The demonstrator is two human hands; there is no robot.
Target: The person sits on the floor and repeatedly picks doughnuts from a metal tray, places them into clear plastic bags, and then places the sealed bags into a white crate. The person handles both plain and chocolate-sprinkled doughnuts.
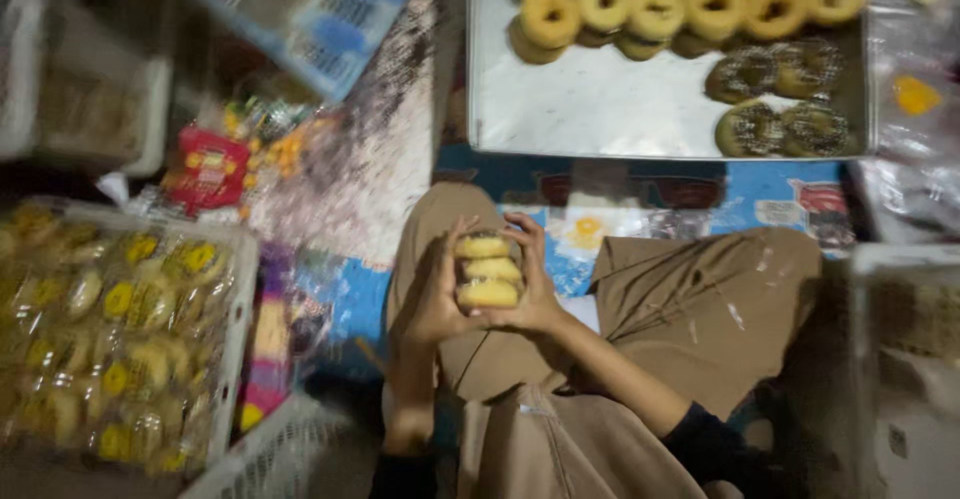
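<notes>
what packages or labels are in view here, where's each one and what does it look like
Red snack packet: left of centre on the floor, crumpled, red with yellow.
Wrapped doughnuts: white crate at left, clear bags with yellow labels.
Blue-and-white printed sheet: top, tilted, blurred.
Doughnut stack: between left hand and right hand, pale yellow.

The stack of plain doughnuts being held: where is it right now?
The stack of doughnuts sits at centre frame, clasped between the left hand and right hand, above the lap and below the metal tray.
</notes>
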